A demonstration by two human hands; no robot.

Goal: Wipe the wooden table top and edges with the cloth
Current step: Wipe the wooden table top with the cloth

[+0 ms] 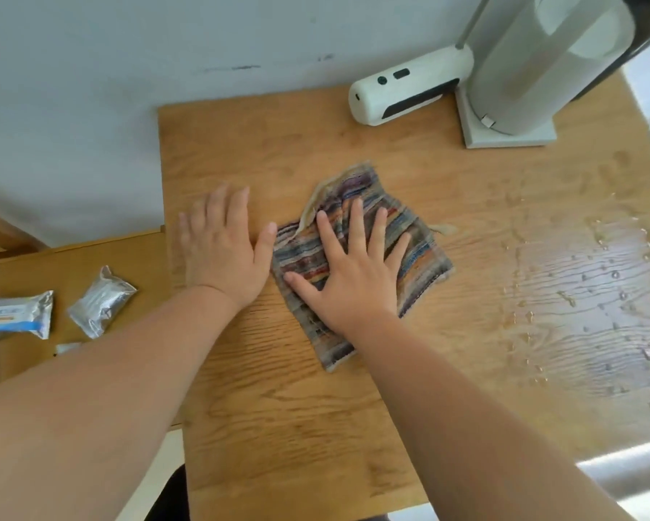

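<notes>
The cloth (423,257) lies near the middle of the table (315,426), with one far corner folded over. The right hand (353,283) presses flat on it with fingers spread wide, gripping nothing. The left hand (222,250) lies open on the bare wood just beside the cloth. It is blurred, so I cannot tell whether its thumb touches the edge.

The trouble sits to the right, where water (597,280) lies in a sheet and beads across the wood. As I see it, a broad sweep that way could push the water over the right edge, or up towards the white gadget (402,88) and the stand (503,139) at the far corner. One small cloth may soak through and only smear the wet about. With a flat palm and no grip, the hand could also slide off the cloth, or the folded corner could bunch under it.

The gadget and the stand, with the tall unit (541,62) on it, cover the far right corner. They would have to be wiped round or moved. The far edge meets the wall (128,69), so reaching it looks awkward. Two packets (101,300) lie on a lower shelf (90,257) to the left, out of the way.
</notes>
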